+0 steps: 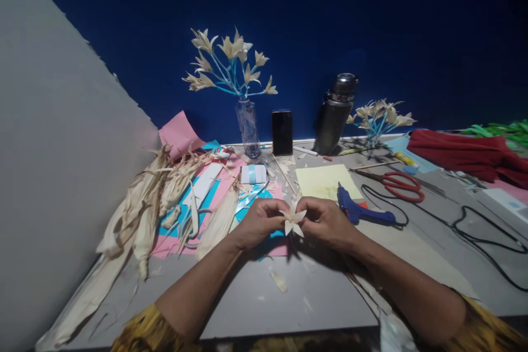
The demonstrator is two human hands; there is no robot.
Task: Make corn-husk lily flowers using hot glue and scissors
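A pale husk flower [293, 222] with pointed petals faces up at the middle of the table, between my two hands. My left hand [260, 222] pinches its left side with thumb and fingers. On the other side, my right hand [325, 221] grips it the same way, fingers closed. Just right of my right hand lies a blue glue gun [365, 212], near a yellow paper sheet [328, 180]. Small husk scraps [278, 280] lie on the table below my hands.
Dried husks [144, 209] and pink and blue papers cover the left. Behind stand a glass vase [248, 129] of flowers, a phone [282, 133] and a flask [336, 115]. Red-handled scissors [402, 186], a black cable [474, 236] and red cloth [462, 154] lie right.
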